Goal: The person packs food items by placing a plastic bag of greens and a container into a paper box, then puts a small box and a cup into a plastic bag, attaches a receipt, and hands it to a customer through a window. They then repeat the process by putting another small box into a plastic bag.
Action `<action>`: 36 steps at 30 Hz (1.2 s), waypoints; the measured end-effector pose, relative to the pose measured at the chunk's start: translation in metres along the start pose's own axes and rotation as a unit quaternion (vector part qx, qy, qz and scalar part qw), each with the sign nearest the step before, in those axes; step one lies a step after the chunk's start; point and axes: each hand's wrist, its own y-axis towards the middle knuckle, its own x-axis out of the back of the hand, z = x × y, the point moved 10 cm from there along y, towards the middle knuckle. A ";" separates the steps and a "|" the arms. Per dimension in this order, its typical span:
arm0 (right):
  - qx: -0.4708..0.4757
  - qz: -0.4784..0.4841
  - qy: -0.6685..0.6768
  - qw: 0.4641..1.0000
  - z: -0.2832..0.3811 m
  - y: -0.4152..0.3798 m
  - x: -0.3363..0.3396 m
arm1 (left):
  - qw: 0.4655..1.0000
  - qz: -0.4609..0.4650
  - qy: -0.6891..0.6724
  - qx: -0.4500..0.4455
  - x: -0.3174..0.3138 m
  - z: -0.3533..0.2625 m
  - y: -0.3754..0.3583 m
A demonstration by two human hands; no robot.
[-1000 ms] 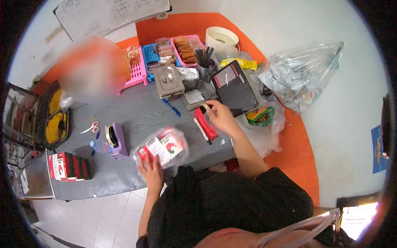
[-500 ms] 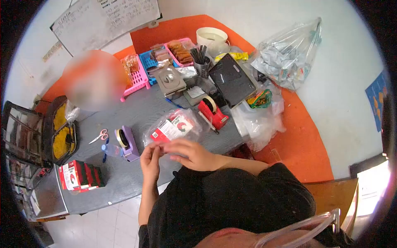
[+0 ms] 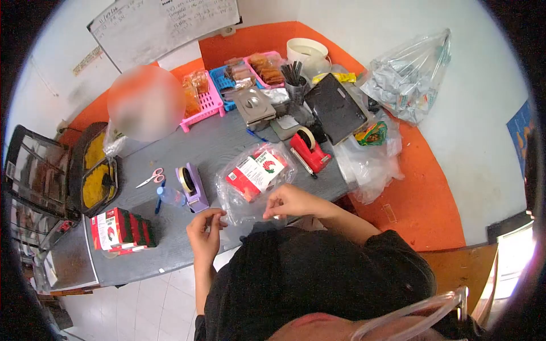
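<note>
A clear plastic bag (image 3: 239, 206) lies on the grey table in front of me, with red-and-white printed packs (image 3: 257, 173) inside it. At the bag's near left edge, my left hand (image 3: 206, 232) pinches the film between thumb and fingers. My right hand (image 3: 293, 201) is closed in a pinch on the near right edge, its fingertips pointing down. The film stretches between the two hands. Left of the bag stands a purple tape dispenser (image 3: 196, 192); a red tape dispenser (image 3: 313, 154) is at its right.
Scissors (image 3: 151, 178), a small plastic bottle (image 3: 170, 196) and stacked red boxes (image 3: 120, 230) are on the left. Behind are pink baskets (image 3: 206, 109), a steel container (image 3: 254, 107) and a black tray (image 3: 336, 109). A large bag of packets (image 3: 406, 85) leans at the right.
My hands were close together at the bag's near edge; now they are apart, the right one moved rightward. The bag's near edge is spread between them. The camera view has shifted slightly.
</note>
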 end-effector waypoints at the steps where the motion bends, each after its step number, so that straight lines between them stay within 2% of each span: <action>1: 0.001 0.000 0.000 1.000 -0.003 0.000 0.000 | 1.000 0.000 0.001 0.000 0.000 0.000 0.000; 3: 0.015 -0.015 0.127 0.992 -0.007 0.000 0.003 | 1.000 -0.012 0.019 0.008 0.003 0.002 0.001; 4: 0.017 -0.015 0.125 0.992 -0.004 -0.004 0.004 | 1.000 -0.014 0.019 0.005 0.003 0.004 0.002; 6: 0.080 0.025 0.316 0.945 0.020 -0.016 0.002 | 0.997 -0.072 0.002 -0.019 0.012 0.004 0.003; 13: 0.035 -0.011 0.302 0.953 -0.018 -0.006 0.015 | 0.996 -0.085 0.024 -0.013 0.002 -0.008 0.010; 15: 0.077 0.018 0.366 0.927 -0.008 -0.009 0.013 | 0.994 -0.095 0.047 -0.026 0.000 -0.013 0.011; 19: 0.106 0.011 0.335 0.936 0.001 -0.012 0.018 | 0.994 -0.095 0.043 -0.025 -0.005 -0.008 0.009; 21: -0.002 -0.016 0.395 0.919 -0.019 -0.011 0.016 | 0.994 -0.100 0.024 -0.027 -0.009 -0.011 0.008; 22: -0.001 -0.018 0.396 0.918 -0.019 -0.011 0.017 | 0.995 -0.098 0.024 -0.028 -0.013 -0.010 0.010; 24: 0.089 -0.009 0.336 0.938 0.000 -0.013 0.023 | 0.987 -0.130 0.042 -0.080 -0.013 -0.017 0.009; 28: 0.109 -0.018 0.387 0.915 0.008 -0.021 0.023 | 0.984 -0.167 0.036 -0.048 -0.010 -0.012 0.008; 30: 0.038 -0.059 0.196 0.978 -0.013 -0.019 0.028 | 0.981 -0.172 0.039 -0.083 -0.012 -0.017 0.007; 32: 0.008 -0.118 0.272 0.955 -0.024 -0.019 0.037 | 0.979 -0.168 0.079 -0.080 -0.017 -0.024 0.007; 34: 0.026 -0.085 0.359 0.929 -0.025 -0.019 0.034 | 0.979 -0.162 0.063 -0.103 -0.023 -0.029 0.006; 35: 0.021 -0.079 0.360 0.929 -0.022 -0.020 0.031 | 0.982 -0.162 0.063 -0.068 -0.022 -0.023 0.005; 36: 0.080 -0.079 0.385 0.916 -0.002 -0.024 0.034 | 0.982 -0.165 0.066 -0.062 -0.021 -0.020 0.003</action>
